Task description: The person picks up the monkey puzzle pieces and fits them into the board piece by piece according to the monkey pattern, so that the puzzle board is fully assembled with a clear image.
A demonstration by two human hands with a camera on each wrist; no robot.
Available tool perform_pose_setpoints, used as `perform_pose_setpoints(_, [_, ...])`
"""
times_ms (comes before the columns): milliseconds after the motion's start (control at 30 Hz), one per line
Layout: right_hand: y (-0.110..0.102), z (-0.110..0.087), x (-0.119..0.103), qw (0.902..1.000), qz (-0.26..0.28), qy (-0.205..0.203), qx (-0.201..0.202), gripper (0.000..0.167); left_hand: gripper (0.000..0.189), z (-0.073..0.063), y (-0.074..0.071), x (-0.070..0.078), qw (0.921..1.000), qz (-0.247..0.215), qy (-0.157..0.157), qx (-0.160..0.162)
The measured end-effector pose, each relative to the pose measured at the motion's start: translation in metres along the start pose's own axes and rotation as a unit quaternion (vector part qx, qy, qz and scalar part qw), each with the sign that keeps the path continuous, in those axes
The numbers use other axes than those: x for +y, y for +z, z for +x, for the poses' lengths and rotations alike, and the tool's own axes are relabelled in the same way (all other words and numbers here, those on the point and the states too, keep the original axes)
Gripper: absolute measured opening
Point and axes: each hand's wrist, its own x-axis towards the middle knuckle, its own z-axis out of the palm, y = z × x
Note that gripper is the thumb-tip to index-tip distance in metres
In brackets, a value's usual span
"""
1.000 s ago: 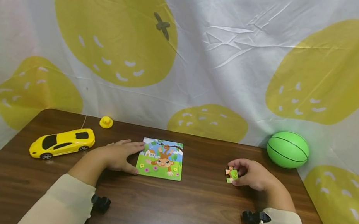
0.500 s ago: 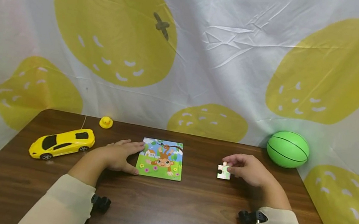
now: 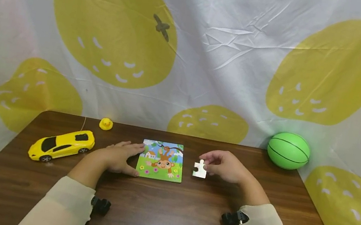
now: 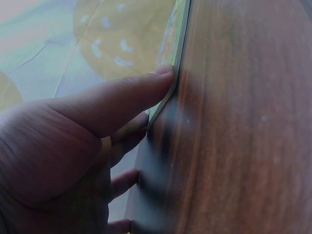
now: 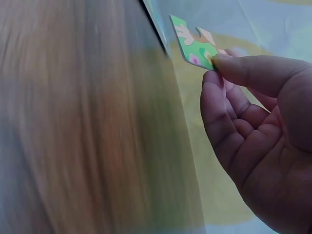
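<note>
In the head view, a square jigsaw puzzle (image 3: pixel 156 172) with a monkey picture lies on the brown table. My left hand (image 3: pixel 118 156) touches its left side, fingers spread, thumb at the near corner. The left wrist view shows that thumb lying on the puzzle's edge (image 4: pixel 168 53). To the right of the puzzle, my right hand (image 3: pixel 226 167) pinches a jigsaw piece (image 3: pixel 200 170) between thumb and fingers, a short gap away from the puzzle. Up close in the right wrist view, the piece (image 5: pixel 195 48) is green with a pink flower and a light-coloured monkey's paw.
A yellow toy car (image 3: pixel 62 145) stands on the left of the table (image 3: pixel 164 212), with a small yellow rubber duck (image 3: pixel 105 124) behind it. At the back right corner sits a green ball (image 3: pixel 288 151). A white curtain (image 3: pixel 215 74) with yellow fruit prints hangs behind.
My right hand has carried the jigsaw piece leftward, close to the puzzle, and the piece has turned in its fingers. My left hand has stayed at the puzzle's left side.
</note>
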Motion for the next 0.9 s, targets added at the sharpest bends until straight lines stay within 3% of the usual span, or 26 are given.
perform_pose_setpoints(400, [0.037,0.027,-0.017,0.9995,0.017,-0.003,-0.026,0.028,0.097,0.0,0.001,0.0,1.0,0.002,-0.002,-0.001])
perform_pose_setpoints(900, [0.06,0.047,-0.038,0.9986,-0.032,0.0,-0.042,0.023,0.097,0.0,0.0,-0.001,1.0,-0.004,0.002,0.001])
